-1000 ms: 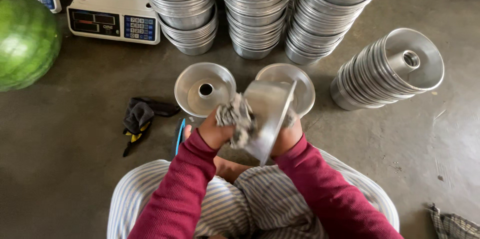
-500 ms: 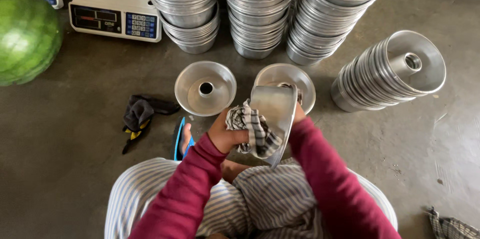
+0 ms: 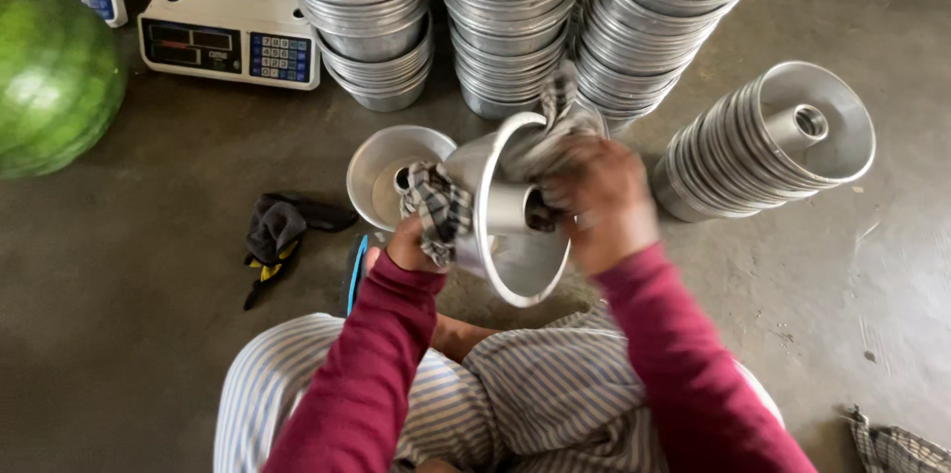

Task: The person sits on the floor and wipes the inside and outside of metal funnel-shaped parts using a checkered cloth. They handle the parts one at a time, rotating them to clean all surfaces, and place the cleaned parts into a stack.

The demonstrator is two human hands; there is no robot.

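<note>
The right hand [image 3: 599, 201] is smeared by motion blur, so its fingers cannot be told apart, and the mouth of the tube pan [image 3: 510, 210] is partly covered by it. The far side of the pan is hidden behind its own rim. Only the knuckles of the left hand [image 3: 411, 245] are seen — the rest is wrapped in the checked cloth [image 3: 436, 210]. The pan on the floor [image 3: 381, 176] is half masked by the held one. The upright stacks of pans [image 3: 510, 27] are cut off by the top edge, the watermelon [image 3: 50, 77] by the left edge. The scale [image 3: 228, 22] is cropped above — its keys are too small to be read.
</note>
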